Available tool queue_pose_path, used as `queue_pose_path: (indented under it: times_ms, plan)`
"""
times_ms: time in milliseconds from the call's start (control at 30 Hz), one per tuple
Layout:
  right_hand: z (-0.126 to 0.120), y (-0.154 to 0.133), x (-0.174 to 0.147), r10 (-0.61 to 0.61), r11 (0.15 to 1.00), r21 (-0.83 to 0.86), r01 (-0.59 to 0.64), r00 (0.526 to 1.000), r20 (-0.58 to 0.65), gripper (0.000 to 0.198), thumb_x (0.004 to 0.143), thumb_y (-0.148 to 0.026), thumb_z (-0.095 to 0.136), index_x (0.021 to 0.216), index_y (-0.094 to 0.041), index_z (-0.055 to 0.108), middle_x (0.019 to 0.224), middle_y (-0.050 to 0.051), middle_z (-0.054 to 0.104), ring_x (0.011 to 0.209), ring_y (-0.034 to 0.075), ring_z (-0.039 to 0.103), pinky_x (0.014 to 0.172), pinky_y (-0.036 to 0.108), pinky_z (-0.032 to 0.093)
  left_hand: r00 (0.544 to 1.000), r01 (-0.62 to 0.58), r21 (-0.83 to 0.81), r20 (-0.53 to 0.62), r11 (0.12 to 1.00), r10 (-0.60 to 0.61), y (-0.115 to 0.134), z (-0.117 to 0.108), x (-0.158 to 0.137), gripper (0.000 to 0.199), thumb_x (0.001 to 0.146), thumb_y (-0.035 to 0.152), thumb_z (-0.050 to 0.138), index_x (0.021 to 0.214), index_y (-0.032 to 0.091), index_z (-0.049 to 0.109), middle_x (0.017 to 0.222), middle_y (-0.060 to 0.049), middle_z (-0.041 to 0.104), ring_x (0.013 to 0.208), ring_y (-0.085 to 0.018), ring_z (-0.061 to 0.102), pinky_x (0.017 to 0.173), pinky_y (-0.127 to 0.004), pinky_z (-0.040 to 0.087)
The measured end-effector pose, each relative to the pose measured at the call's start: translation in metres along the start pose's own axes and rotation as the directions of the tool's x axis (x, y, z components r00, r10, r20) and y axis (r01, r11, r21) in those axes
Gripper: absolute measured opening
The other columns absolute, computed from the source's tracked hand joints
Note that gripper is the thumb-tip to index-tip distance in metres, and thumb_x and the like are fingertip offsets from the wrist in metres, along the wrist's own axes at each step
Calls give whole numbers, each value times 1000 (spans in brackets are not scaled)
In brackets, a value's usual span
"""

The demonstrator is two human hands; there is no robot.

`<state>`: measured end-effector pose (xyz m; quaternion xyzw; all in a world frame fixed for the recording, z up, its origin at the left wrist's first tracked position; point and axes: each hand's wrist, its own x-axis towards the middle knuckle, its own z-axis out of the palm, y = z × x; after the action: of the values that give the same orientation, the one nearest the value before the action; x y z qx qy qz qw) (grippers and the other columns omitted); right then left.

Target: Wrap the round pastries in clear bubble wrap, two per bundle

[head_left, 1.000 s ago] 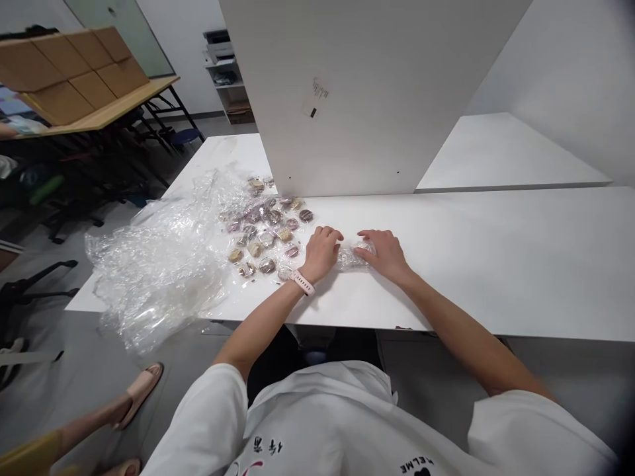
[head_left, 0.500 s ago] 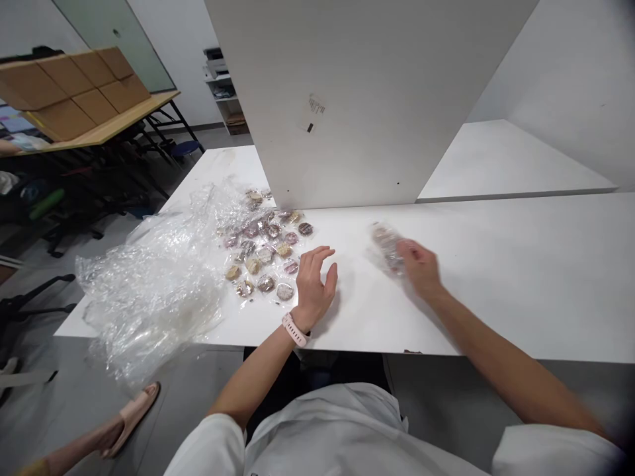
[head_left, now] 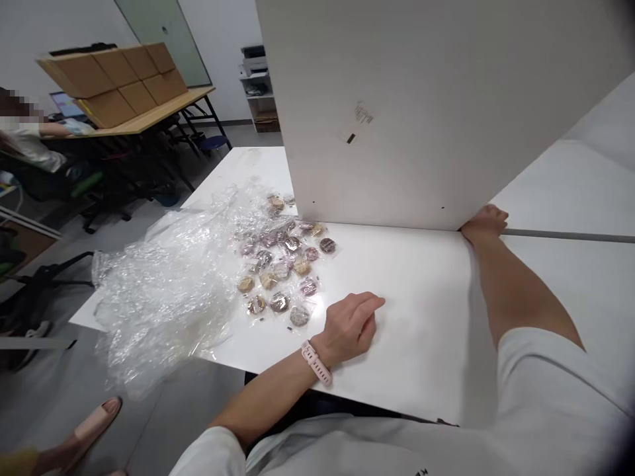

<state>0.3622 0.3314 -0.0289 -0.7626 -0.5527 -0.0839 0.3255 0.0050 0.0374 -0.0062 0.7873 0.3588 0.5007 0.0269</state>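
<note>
Stacked boxes (head_left: pixel 112 82) across the room

The cardboard stack stands two rows high on a wooden-topped table (head_left: pixel 191 99), near a blue stool (head_left: pixel 214 141). Beyond, a shelf unit (head_left: pixel 260 96) stands right of a pale green door (head_left: pixel 171 46). At far left sits a person (head_left: pixel 34 145); lower, a sandalled foot (head_left: pixel 96 420) rests on grey floor (head_left: pixel 188 396).

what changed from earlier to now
The right hand has moved right and forward to the upright white panel; the clear plastic bundle it held is out of sight, so whether its grip released is unclear. The left hand curled its fingers. Unmoved: round clear-wrapped pieces, crumpled clear sheeting.
</note>
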Motion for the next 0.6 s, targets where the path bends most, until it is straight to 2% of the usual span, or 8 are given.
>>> queue_pose_path:
  times_ms: [100,167,233,300,367,467,533,600]
  plan:
    - [8,5,-12,210,977,18,-211,976,55,52,75,-13,66,125,-5,59,126,32,53,120,33,47,91,51,36,997,54,17,-56,998,-53,-9,-12,5,38,92,11,47,128,23,51,108,-8,71,98,-19,69,77,-34,60]
    - [1,8,-23,336,941,47,-336,942,12,57,75,-11,63,131,-7,56,131,34,50,126,36,44,95,55,35,980,149,84,-147,985,-136,-25,-38,20,32,94,14,48,124,24,53,110,-8,70,106,-21,67,88,-41,59]
    - [-15,9,-45,374,924,101,-368,926,-48,57,75,-9,57,132,-11,55,133,30,52,130,36,44,100,55,33,928,317,215,-271,924,-255,-53,-76,42,27,96,17,48,120,25,57,113,-8,68,113,-23,63,97,-49,54]
    - [-35,3,-79,241,962,159,-221,964,-116,53,74,-8,53,126,-17,58,131,24,58,129,35,47,105,52,34,843,515,373,-385,772,-376,-89,-117,65,25,95,21,54,119,24,58,124,-11,63,126,-28,54,107,-57,44]
    - [-58,-10,-120,-20,979,197,55,984,-177,46,76,-11,51,120,-20,61,125,20,63,125,34,53,107,50,35,752,659,519,-445,544,-486,-126,-154,83,36,86,23,68,120,19,58,141,-17,51,141,-37,36,113,-64,30]
    - [-93,-39,-176,-310,911,233,341,938,-157,34,86,-22,46,116,-25,61,125,17,65,124,32,58,108,50,38,643,724,616,-439,310,-628,-163,-192,97,17,85,18,68,101,15,62,132,-19,57,140,-39,35,113,-63,25]
    - [-113,-60,-200,-395,874,262,409,912,-109,29,90,-27,45,115,-28,61,128,15,64,124,30,59,108,49,39,629,742,604,-479,291,-612,-167,-211,105,4,91,14,58,94,15,61,116,-16,64,129,-34,48,110,-55,33]
    - [-130,-80,-214,-429,853,286,437,899,-93,26,92,-29,45,112,-29,61,127,13,65,122,29,60,108,50,41,651,757,544,-578,364,-492,-154,-229,117,9,98,14,49,98,15,58,105,-11,66,115,-27,57,103,-46,41]
